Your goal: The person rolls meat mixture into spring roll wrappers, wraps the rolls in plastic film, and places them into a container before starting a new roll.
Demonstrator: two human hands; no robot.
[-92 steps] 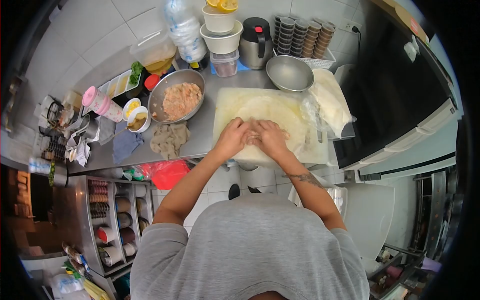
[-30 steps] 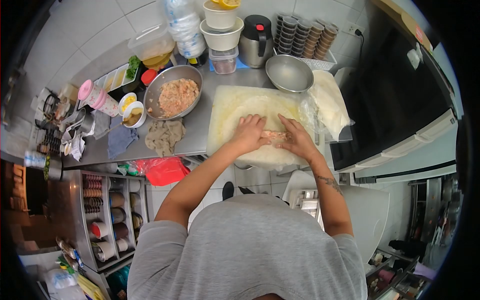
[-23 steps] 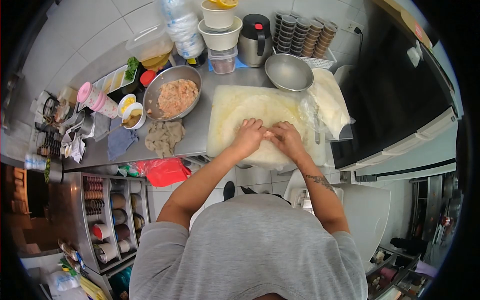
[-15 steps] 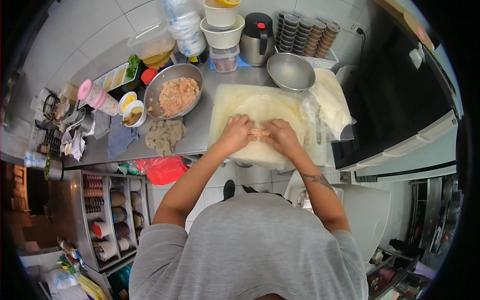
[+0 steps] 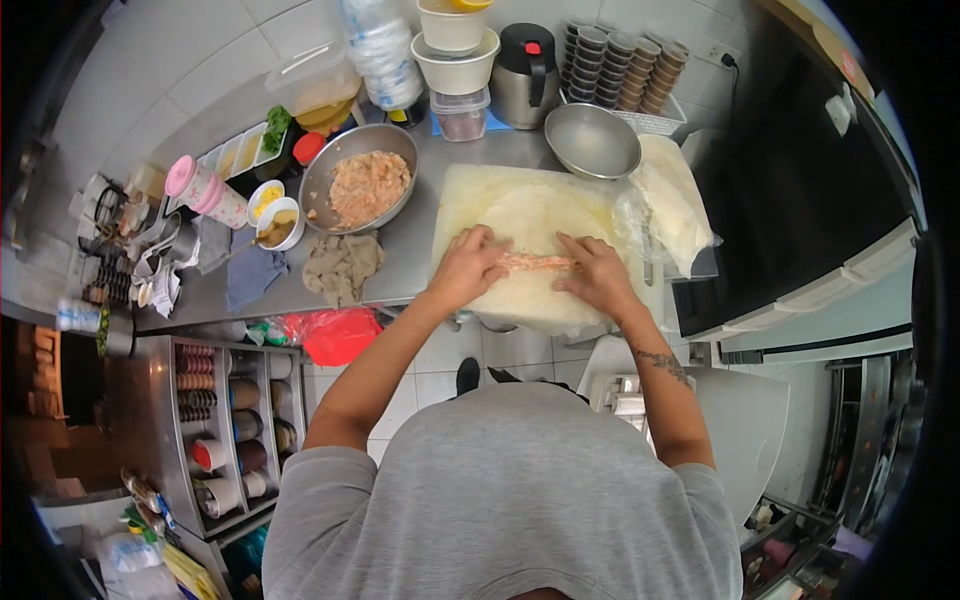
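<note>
A strip of pinkish filling (image 5: 538, 262) lies across a pale, round wrapper sheet (image 5: 530, 215) on the cutting board (image 5: 455, 190). My left hand (image 5: 470, 266) touches the strip's left end, its fingers bent and slightly apart. At the right end rests my right hand (image 5: 598, 275), thumb and fingers spread around the filling. Minced filling of the same colour (image 5: 368, 188) sits in a steel bowl (image 5: 402, 145) at the board's upper left. A stack of pale sheets (image 5: 668, 205) in clear plastic lies right of the board.
An empty-looking metal bowl (image 5: 592, 140) stands behind the board. Two small white bowls (image 5: 279, 224), a beige cloth (image 5: 342, 268) and a blue cloth (image 5: 256, 275) are at the left. Behind are a steel jug (image 5: 522, 80) and stacked lidded cups (image 5: 635, 75). A dark appliance (image 5: 790, 190) borders the right.
My hands have moved apart along the filling, which now shows as a longer strip between them. The whole view has shifted slightly.
</note>
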